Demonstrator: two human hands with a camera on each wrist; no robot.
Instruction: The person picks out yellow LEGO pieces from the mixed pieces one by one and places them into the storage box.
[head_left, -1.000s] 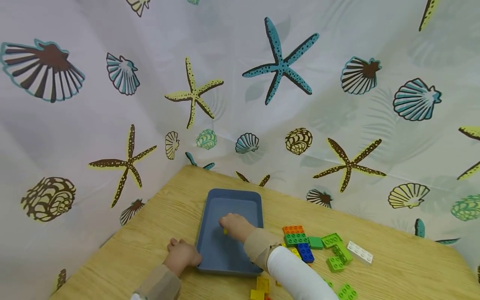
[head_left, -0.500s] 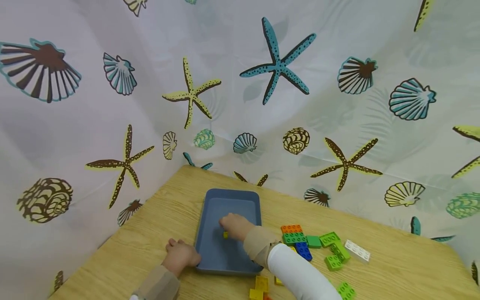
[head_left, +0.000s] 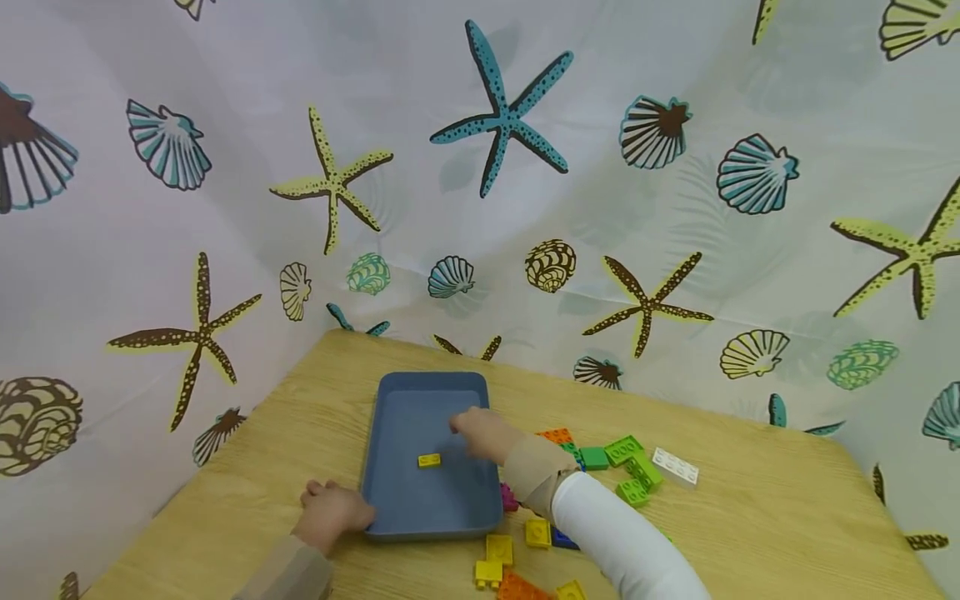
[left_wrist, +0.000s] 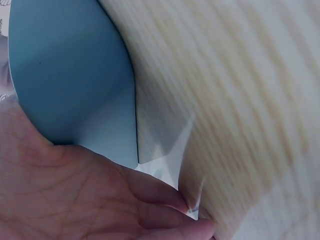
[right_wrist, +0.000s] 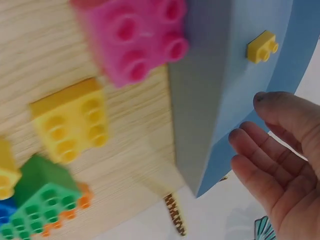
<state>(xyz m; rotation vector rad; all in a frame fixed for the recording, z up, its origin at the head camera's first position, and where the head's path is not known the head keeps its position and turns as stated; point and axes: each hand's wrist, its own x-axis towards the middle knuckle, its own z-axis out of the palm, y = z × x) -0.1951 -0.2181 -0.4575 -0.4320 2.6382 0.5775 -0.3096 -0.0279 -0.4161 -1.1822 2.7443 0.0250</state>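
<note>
A small yellow brick (head_left: 429, 460) lies on the floor of a blue-grey tray (head_left: 431, 525); the right wrist view shows two studs on this little brick (right_wrist: 262, 47). Over the tray's right side hovers my right hand (head_left: 486, 433), apart from the brick, with loosely bent fingers and nothing between thumb and fingertips. My left hand (head_left: 330, 510) rests against the near left corner of the tray. In the left wrist view its palm (left_wrist: 75, 195) touches the tray wall (left_wrist: 75, 90), and the fingers extend over the table.
Right of the tray lie several toy bricks: a pink brick (right_wrist: 135, 37), a white brick (head_left: 675, 467), light green bricks (head_left: 642, 471) and a dark green brick (head_left: 595, 457). Yellow bricks (head_left: 498, 550) and an orange brick (head_left: 522, 587) lie nearer. A patterned curtain (head_left: 420, 192) borders the wooden table (head_left: 750, 533).
My right hand has let go of the yellow brick, which stays in the tray, and has moved right. The left hand keeps its place at the tray. The head view has swung right.
</note>
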